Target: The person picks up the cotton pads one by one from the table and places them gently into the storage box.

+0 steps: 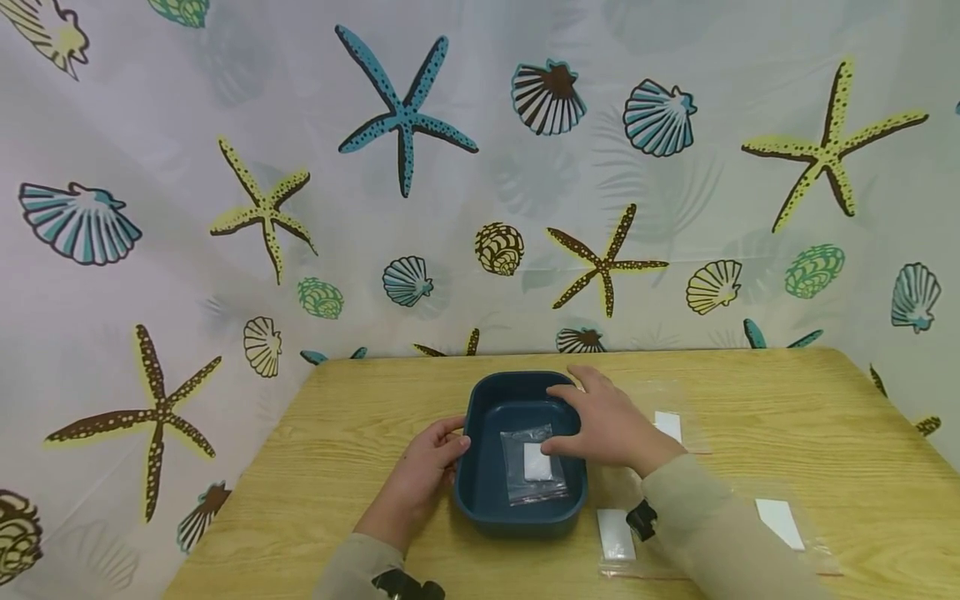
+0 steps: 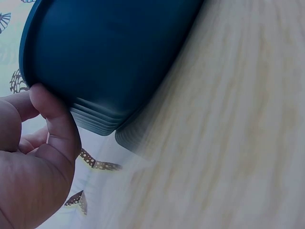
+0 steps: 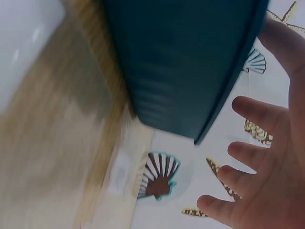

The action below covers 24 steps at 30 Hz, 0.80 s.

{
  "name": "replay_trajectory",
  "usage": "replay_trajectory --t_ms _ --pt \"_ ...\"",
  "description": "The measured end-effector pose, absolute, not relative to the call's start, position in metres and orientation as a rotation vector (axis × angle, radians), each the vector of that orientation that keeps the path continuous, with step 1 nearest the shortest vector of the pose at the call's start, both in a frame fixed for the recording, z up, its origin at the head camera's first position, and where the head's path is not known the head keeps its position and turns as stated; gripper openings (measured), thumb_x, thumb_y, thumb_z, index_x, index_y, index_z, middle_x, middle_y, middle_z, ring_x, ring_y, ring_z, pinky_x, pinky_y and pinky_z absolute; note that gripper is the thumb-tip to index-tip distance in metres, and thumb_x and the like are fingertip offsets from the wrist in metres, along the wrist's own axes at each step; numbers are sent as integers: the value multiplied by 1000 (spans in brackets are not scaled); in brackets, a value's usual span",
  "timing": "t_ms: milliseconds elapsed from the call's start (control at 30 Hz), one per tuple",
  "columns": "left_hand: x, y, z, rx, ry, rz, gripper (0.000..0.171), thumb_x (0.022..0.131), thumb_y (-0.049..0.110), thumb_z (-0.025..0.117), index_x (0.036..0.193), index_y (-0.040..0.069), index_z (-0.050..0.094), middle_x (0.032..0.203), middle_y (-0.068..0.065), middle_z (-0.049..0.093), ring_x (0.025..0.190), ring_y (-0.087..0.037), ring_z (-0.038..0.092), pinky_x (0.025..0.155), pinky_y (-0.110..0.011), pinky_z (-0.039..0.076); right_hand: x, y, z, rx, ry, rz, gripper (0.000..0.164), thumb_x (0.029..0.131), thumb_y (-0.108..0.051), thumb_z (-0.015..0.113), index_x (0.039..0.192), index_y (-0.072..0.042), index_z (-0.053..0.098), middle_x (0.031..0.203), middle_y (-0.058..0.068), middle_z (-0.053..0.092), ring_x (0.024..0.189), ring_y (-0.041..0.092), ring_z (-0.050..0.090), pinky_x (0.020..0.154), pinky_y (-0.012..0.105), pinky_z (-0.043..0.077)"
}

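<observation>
A dark blue plastic bin with rounded corners stands on the wooden table. Inside it lies a clear zip bag holding a white rectangular piece. My left hand holds the bin's left side, thumb at the rim; in the left wrist view the thumb meets the rim's edge. Over the bin's right side hovers my right hand, fingers spread and nothing held. The right wrist view shows those fingers apart from the bin wall.
Right of the bin, clear bags with white pieces lie on the table: one behind the right hand, one near the front, one farther right. The right forearm partly covers them. A curtain with sea-shell prints hangs behind.
</observation>
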<state>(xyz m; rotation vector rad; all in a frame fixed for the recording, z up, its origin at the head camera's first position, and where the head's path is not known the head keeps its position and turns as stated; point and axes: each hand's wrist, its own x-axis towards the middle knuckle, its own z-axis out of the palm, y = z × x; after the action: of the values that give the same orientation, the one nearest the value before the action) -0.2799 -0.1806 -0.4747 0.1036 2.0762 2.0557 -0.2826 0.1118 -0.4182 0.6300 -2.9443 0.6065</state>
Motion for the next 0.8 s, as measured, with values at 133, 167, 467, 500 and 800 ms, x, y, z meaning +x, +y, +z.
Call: replay_trajectory --t_ms 133,167,467,500,800 --pt "-280 -180 -474 102 2075 2055 43 105 14 56 147 5 49 108 -17 59 76 -17 54 62 -26 46 -286 127 -417 612 -2949 583 89 78 -67 77 150 -21 51 163 16 24 148 41 22 111 63 30" --pt "-280 -180 -474 109 2074 2052 43 106 14 55 148 4 48 109 -18 59 77 -17 55 63 -27 47 -286 132 -417 611 -2950 591 90 78 -67 77 150 -20 50 163 17 24 148 41 23 110 63 30" --pt "-282 -179 -474 109 2072 2047 42 107 12 53 148 5 48 111 -19 59 79 -18 57 65 -28 48 -294 177 -422 592 -2986 595 94 78 -64 77 153 -18 46 161 23 24 145 48 25 107 67 32" --pt "-282 -180 -475 109 2072 2047 42 107 11 52 148 5 47 111 -19 59 79 -18 57 65 -28 48 -294 182 -422 582 -2997 604 95 77 -64 77 154 -18 46 161 24 24 145 49 24 107 68 31" --pt "-282 -181 -478 97 2080 2046 43 107 14 53 148 5 47 116 -18 60 79 -18 55 65 -28 47 -292 218 -429 543 -3070 662 91 82 -56 79 154 -12 44 160 29 20 143 54 22 105 71 30"
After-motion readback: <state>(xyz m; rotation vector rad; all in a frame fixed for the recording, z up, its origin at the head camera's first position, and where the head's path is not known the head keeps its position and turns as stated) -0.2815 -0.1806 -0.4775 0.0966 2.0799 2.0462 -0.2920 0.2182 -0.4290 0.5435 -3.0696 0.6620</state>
